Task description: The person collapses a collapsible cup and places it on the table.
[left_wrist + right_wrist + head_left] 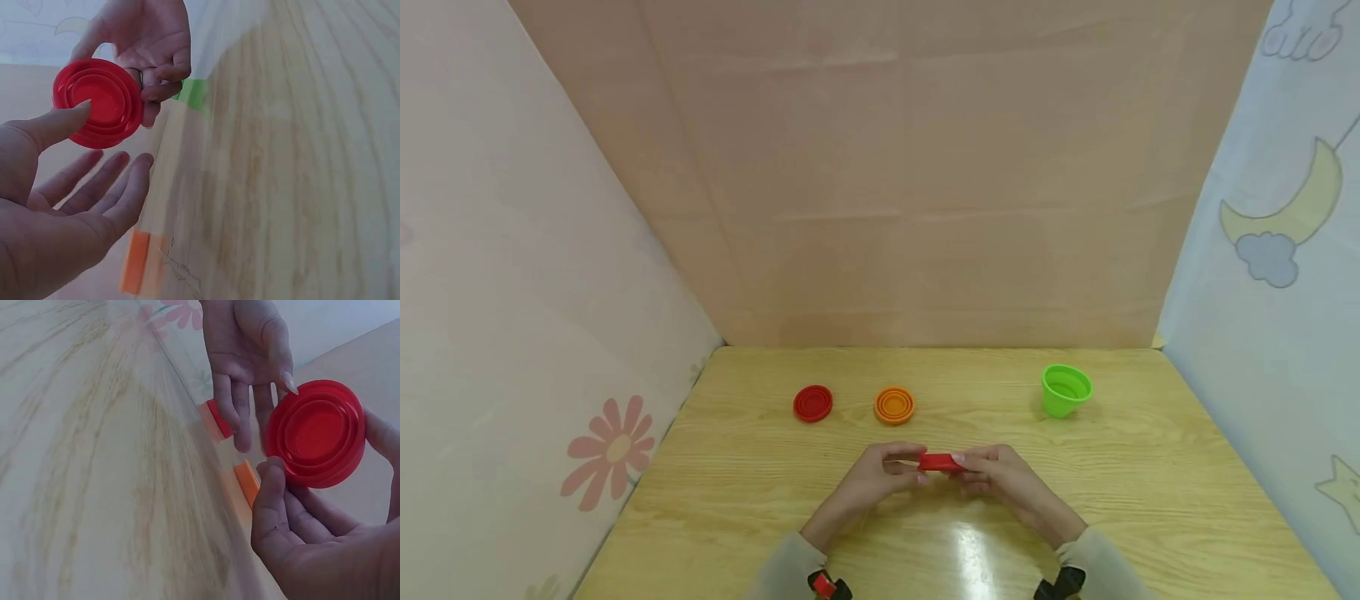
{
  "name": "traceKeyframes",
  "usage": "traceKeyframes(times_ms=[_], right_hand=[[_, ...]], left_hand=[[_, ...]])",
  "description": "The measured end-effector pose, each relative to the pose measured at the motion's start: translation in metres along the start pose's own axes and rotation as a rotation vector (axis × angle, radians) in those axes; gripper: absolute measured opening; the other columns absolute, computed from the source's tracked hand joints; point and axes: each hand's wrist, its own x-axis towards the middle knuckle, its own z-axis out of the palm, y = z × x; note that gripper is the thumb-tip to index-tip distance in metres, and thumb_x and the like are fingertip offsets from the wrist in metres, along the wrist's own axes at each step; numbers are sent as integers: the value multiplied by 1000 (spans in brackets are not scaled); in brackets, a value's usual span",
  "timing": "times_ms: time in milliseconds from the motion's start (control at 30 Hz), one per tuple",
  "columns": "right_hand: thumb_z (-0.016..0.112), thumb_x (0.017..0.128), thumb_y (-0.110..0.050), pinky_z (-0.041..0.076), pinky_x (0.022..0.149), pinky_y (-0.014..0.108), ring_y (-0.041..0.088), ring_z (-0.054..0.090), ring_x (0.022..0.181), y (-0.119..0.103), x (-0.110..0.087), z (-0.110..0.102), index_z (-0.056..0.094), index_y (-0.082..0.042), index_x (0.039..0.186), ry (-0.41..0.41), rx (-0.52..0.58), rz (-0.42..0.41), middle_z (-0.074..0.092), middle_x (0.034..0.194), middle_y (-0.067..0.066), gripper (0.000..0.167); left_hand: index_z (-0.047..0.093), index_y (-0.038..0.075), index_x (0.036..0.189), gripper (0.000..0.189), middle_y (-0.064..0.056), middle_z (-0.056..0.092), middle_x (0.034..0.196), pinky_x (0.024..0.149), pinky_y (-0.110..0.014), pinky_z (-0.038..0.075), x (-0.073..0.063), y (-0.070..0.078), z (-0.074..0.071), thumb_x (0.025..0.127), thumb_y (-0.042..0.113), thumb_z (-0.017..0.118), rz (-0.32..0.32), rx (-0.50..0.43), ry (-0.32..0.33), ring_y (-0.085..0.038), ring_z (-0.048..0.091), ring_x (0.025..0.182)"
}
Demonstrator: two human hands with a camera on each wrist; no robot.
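Above the table, my right hand (1003, 479) pinches a red collapsible cup (940, 462), folded flat into a disc. In the right wrist view, concentric rings show on the cup (315, 431), with right-hand fingers below it and the thumb at its far edge. My left hand (876, 479) is at the cup's left side, its fingers spread and fairly straight. The left thumb lies over or against the rim in the left wrist view; whether it touches is hard to tell. The left hand's other fingers (128, 187) stand apart from the cup.
Farther back on the wooden table (737, 500) lie another flattened red cup (812, 403) and a flattened orange cup (894, 406). An expanded green cup (1065, 392) stands upright at the back right. Walls enclose the table on the left, back and right.
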Motion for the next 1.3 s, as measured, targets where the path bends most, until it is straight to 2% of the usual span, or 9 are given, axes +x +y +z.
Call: traceKeyframes(times_ms=[100,167,367,600,733,933,1033,1167,1300], right_hand=[[62,106,-25,64,89,31,13,75,100,-1,1,1,77,1,117,-17,15,8,80,109,0,32],[61,107,-25,65,89,32,14,75,99,-1,2,1,78,0,116,-23,25,13,80,110,1,31],[58,109,-30,65,86,31,14,74,99,-3,4,2,80,-7,114,-31,45,43,80,108,0,33],[56,110,-32,64,91,34,16,76,101,-5,0,4,65,11,131,8,-40,-21,79,115,4,49],[56,110,-29,64,94,34,14,75,103,-5,-1,3,61,12,135,43,-24,-45,77,115,1,48],[58,109,-23,64,96,34,15,75,106,-2,-1,-3,65,3,132,57,47,-55,76,116,-4,35],[59,109,-22,64,97,36,14,74,107,-1,-1,-5,69,-2,127,60,63,-50,77,114,-4,28],[58,109,-19,64,97,39,13,75,106,1,-2,-8,71,-8,123,37,89,-45,77,113,-5,22],[57,109,-14,64,98,43,15,75,107,1,-2,-10,69,-6,127,2,129,-44,76,116,-4,24]], left_hand=[[65,1,139,47,-16,69,140,96,-33,64,0,2,0,94,8,78,38,-17,9,-30,73,120],[69,3,136,43,-16,71,137,96,-33,64,0,3,-1,94,7,78,54,-16,14,-29,73,119],[77,12,124,29,-12,77,125,96,-36,64,1,6,-3,95,14,78,94,67,43,-21,77,111],[79,10,121,27,-12,79,121,90,-27,65,4,9,-4,95,16,79,66,55,86,-18,78,105],[79,7,121,27,-13,80,118,90,-29,65,5,8,-5,95,16,78,46,3,74,-15,78,102],[74,-3,124,30,-16,79,117,95,-42,65,4,5,-3,97,9,75,7,-177,29,-15,78,97],[72,-6,126,31,-15,79,115,93,-43,65,5,2,-3,97,6,74,-26,-255,29,-16,78,95],[71,-6,127,32,-12,79,113,88,-40,66,7,0,-2,98,5,73,-61,-304,37,-17,78,95],[72,-6,126,32,-10,80,107,87,-40,67,9,2,-1,99,11,73,-90,-316,51,-17,78,93]])
